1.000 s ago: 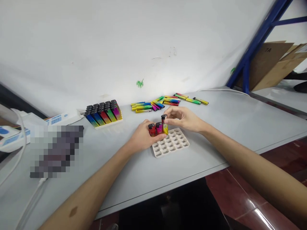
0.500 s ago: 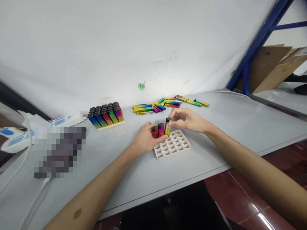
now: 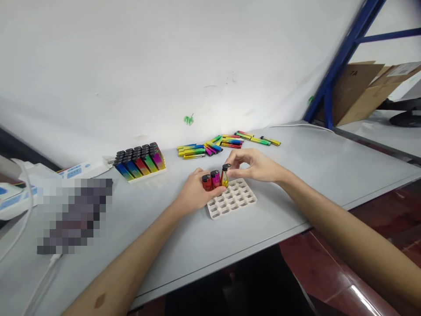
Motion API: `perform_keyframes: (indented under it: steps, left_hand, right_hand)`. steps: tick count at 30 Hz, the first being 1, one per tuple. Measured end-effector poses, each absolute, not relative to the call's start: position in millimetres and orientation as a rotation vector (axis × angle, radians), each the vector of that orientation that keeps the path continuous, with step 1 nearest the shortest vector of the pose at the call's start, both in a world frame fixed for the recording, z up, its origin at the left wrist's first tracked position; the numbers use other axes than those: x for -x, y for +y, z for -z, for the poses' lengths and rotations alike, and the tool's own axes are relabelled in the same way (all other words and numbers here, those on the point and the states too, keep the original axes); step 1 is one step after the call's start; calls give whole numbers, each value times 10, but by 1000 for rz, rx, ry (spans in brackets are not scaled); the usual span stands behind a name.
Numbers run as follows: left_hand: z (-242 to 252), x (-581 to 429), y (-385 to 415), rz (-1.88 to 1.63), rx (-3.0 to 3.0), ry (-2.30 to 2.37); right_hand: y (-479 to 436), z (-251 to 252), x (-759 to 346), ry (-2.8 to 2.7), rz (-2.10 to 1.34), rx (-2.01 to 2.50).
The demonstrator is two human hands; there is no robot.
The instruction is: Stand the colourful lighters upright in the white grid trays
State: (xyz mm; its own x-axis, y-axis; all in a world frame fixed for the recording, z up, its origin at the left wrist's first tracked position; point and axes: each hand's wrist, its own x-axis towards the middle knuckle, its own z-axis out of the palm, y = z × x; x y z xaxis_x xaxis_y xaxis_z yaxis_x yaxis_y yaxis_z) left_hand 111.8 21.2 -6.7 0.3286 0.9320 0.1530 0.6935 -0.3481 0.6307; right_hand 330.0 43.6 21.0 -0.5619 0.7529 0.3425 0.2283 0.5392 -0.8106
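Toward the far side of a pale tray with rows of slots [image 3: 234,210], a red lighter [image 3: 206,183] and a purple lighter [image 3: 215,179] stand upright side by side. My left hand [image 3: 190,193] is closed around these two, its thumb lying across the front and its fingers mostly hidden behind. A yellow lighter with a black top [image 3: 225,179] is pinched between the thumb and fingers of my right hand [image 3: 250,164], just right of the purple one. Its lower end is at the tray; how deep it sits in a slot, I cannot tell.
Several loose lighters [image 3: 194,151] lie along the wall. A filled tray of lighters [image 3: 141,163] stands at the left, near power strips [image 3: 77,170] and a blurred dark object [image 3: 77,217] with a white cable. Cardboard boxes [image 3: 365,94] sit behind a blue frame [image 3: 329,96].
The whole view has shifted slightly, so things appear a little farther left. Both hands keep nearly the same grip, and the yellow lighter looks slightly lower beside the purple one.
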Motion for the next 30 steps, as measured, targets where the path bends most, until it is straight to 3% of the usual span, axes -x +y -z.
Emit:
perform_keyframes:
  steps: [16, 18, 23, 26, 30]
  left_hand:
    - [72, -1129, 228, -722, -2101, 1440]
    - [42, -1117, 222, -724, -2107, 1436]
    - [-34, -996, 261, -689, -2162, 1486]
    - [-38, -907, 313, -668, -2161, 1526]
    - [-20, -849, 348, -626, -2136, 1537]
  right_hand:
    - [499, -152, -3303, -2112, -1034, 797]
    - [635, -91, -3423, -2083, -842, 969]
    - [997, 111, -3897, -1733, 56, 1907]
    - [1077, 186, -4084, -1636, 124, 2188]
    - [1101, 239, -4113, -1584, 82, 2237]
